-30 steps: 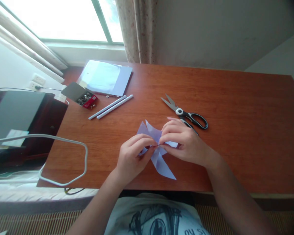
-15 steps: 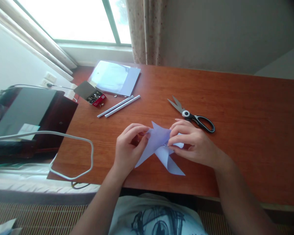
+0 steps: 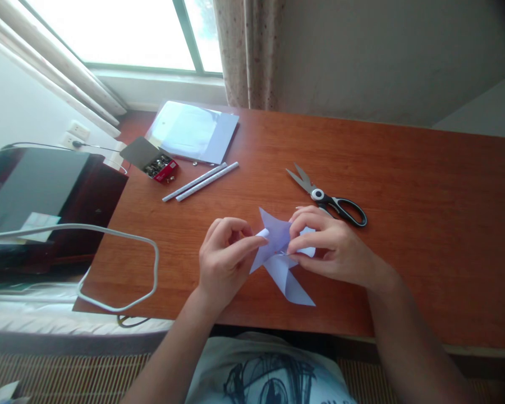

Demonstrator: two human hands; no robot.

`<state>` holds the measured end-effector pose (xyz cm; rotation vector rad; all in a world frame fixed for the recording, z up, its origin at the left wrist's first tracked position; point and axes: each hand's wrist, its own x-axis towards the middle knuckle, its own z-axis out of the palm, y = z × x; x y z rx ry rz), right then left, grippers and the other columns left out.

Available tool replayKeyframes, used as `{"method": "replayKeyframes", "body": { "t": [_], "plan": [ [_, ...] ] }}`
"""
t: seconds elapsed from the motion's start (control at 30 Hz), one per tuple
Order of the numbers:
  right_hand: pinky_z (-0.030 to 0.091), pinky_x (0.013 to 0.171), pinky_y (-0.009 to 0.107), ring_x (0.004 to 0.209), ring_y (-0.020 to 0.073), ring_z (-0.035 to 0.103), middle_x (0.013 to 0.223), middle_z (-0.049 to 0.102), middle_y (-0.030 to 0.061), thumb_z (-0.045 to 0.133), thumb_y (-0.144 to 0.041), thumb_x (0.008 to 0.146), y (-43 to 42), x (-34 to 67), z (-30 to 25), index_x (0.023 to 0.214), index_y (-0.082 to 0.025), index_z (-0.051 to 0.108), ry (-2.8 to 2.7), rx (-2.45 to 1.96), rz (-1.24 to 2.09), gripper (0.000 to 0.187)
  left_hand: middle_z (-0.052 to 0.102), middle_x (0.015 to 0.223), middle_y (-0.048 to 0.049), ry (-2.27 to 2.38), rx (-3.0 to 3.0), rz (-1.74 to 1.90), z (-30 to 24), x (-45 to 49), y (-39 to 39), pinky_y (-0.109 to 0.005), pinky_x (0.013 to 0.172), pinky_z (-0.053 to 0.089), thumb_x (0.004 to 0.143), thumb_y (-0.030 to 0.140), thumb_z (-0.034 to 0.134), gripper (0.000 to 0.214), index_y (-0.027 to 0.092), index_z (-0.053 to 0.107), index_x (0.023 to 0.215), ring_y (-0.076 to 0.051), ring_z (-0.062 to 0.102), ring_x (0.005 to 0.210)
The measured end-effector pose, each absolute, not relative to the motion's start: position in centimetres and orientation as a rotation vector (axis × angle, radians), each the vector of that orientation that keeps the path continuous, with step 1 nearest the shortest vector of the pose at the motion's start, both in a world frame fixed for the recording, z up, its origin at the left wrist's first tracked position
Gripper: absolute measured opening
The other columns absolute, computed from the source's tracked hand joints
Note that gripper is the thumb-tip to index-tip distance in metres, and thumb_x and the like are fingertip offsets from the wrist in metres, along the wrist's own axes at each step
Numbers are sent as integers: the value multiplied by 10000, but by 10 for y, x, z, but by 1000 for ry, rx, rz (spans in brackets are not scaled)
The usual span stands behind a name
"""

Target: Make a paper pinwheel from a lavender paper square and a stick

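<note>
Both hands hold a pale lilac paper pinwheel (image 3: 283,275) low over the front of the wooden desk. With thumb and finger, my left hand (image 3: 229,252) pinches a corner of the paper on the left side, and that corner curls over toward the middle. My right hand (image 3: 328,238) grips the pinwheel near its centre and right side, fingers closed on folded paper. One curled blade hangs toward the desk's front edge, and a pointed one sticks up at the back. My right fingers hide part of the centre.
Scissors (image 3: 326,197) lie slightly open just beyond my right hand. Two pale paper straws (image 3: 206,182), an open red box (image 3: 162,168) of small metal pins and a clear sleeve with paper sheets (image 3: 193,132) are at the back left. A white cable (image 3: 155,264) loops over the left edge.
My left hand has bent the left corner of the paper inward, so it now curls toward the centre. My right hand keeps its grip almost unmoved. The view has shifted slightly.
</note>
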<state>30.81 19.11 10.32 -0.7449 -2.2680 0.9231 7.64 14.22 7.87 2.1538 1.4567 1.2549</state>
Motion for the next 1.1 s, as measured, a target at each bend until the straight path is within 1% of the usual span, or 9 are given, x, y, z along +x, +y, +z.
{"method": "replayKeyframes", "body": {
  "t": [0.13, 0.2, 0.23, 0.3, 0.37, 0.47, 0.73, 1.0, 1.1],
  "plan": [
    [523, 931, 439, 1028, 244, 614, 984, 656, 65, 710, -124, 848, 189, 308, 104, 844, -250, 745, -2261, -794, 894, 131, 626, 875, -28, 1408, 2166, 1246, 80, 76, 142, -261, 637, 464, 852, 121, 739, 161, 262, 773, 920, -136, 554, 766],
    [488, 1031, 496, 1177, 282, 585, 1154, 658, 85, 721, -127, 833, 188, 307, 104, 842, -257, 752, -2261, -809, 872, 133, 646, 870, -26, 1365, 2175, 1249, 81, 76, 141, -261, 645, 471, 860, 112, 726, 175, 265, 771, 931, -132, 556, 749],
    [447, 1091, 532, 1271, 305, 544, 1271, 637, 90, 728, -131, 829, 188, 307, 104, 842, -258, 754, -2258, -812, 869, 131, 659, 868, -26, 1335, 2187, 1253, 81, 76, 140, -262, 654, 476, 861, 98, 719, 188, 265, 772, 930, -131, 559, 745],
    [348, 1180, 582, 1426, 333, 425, 1480, 539, 77, 743, -148, 829, 187, 307, 105, 844, -258, 757, -2247, -817, 896, 113, 683, 872, -30, 1279, 2224, 1261, 82, 77, 139, -262, 666, 480, 855, 66, 710, 225, 267, 774, 932, -132, 570, 750],
    [298, 1216, 585, 1495, 332, 345, 1575, 457, 66, 751, -164, 836, 186, 308, 106, 850, -253, 762, -2232, -829, 959, 91, 696, 876, -35, 1245, 2256, 1272, 82, 77, 138, -258, 659, 479, 835, 42, 718, 255, 265, 772, 947, -138, 574, 760],
    [292, 1227, 572, 1512, 324, 329, 1597, 437, 71, 753, -163, 841, 185, 308, 107, 848, -243, 766, -2209, -844, 1032, 81, 706, 874, -39, 1232, 2291, 1283, 82, 78, 137, -259, 652, 483, 811, 33, 739, 251, 241, 759, 950, -139, 569, 750],
    [322, 1221, 575, 1481, 327, 389, 1570, 477, 77, 760, -171, 837, 184, 308, 107, 867, -241, 769, -2178, -823, 1109, 76, 743, 884, -41, 1167, 2374, 1293, 83, 78, 133, -278, 664, 519, 849, 100, 731, 164, 238, 743, 935, -145, 618, 748],
    [364, 1218, 490, 1463, 282, 426, 1539, 513, 63, 742, -102, 835, 184, 310, 108, 885, -232, 755, -2127, -791, 1248, 140, 731, 891, -41, 1114, 2395, 1301, 85, 76, 131, -278, 663, 520, 830, 66, 745, 204, 223, 749, 961, -149, 604, 776],
    [373, 1215, 484, 1461, 283, 430, 1535, 517, 61, 746, -103, 835, 184, 310, 109, 878, -231, 756, -2098, -785, 1289, 136, 736, 890, -32, 1115, 2401, 1310, 86, 76, 130, -272, 669, 517, 827, 63, 750, 207, 227, 751, 953, -146, 608, 783]
  ]
}}
